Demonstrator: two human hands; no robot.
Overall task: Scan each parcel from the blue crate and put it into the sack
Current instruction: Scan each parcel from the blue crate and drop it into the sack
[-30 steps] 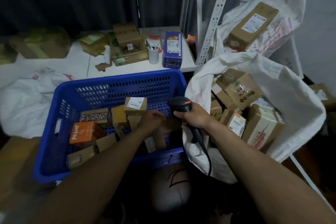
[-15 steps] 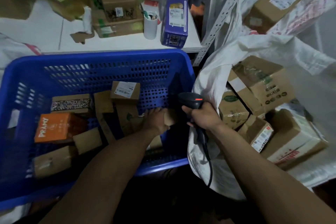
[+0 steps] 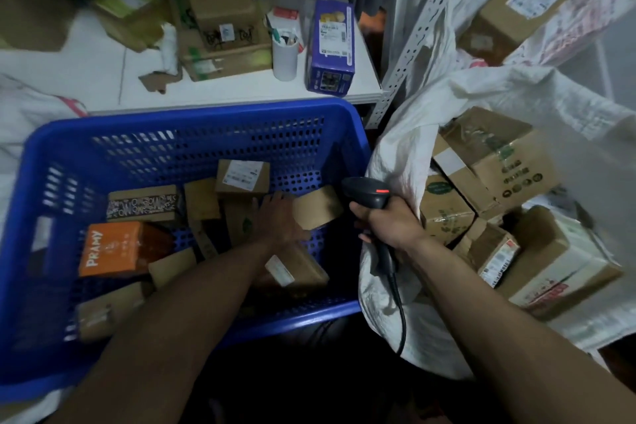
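The blue crate (image 3: 192, 120) stands in front of me with several cardboard parcels in it, among them an orange box (image 3: 113, 248) marked PRAMY. Inside the crate, my left hand (image 3: 278, 220) holds a small plain brown parcel (image 3: 318, 206) by its left side, tilted, near the crate's right wall. Just right of that parcel my right hand (image 3: 389, 224) grips a black barcode scanner (image 3: 368, 194) at the crate's right rim; its cable hangs down. The white sack (image 3: 395, 162) gapes open on the right with several brown boxes inside.
A white table (image 3: 103, 79) behind the crate carries cardboard boxes, a white cup (image 3: 285, 58) and a purple box (image 3: 332, 45). A perforated white shelf post (image 3: 413, 34) rises between table and sack. A second sack with a labelled box (image 3: 526, 3) lies at the upper right.
The view has tipped down and closer. My left hand has lifted a small brown parcel out from among the others, toward the scanner. My right hand keeps its hold on the scanner.
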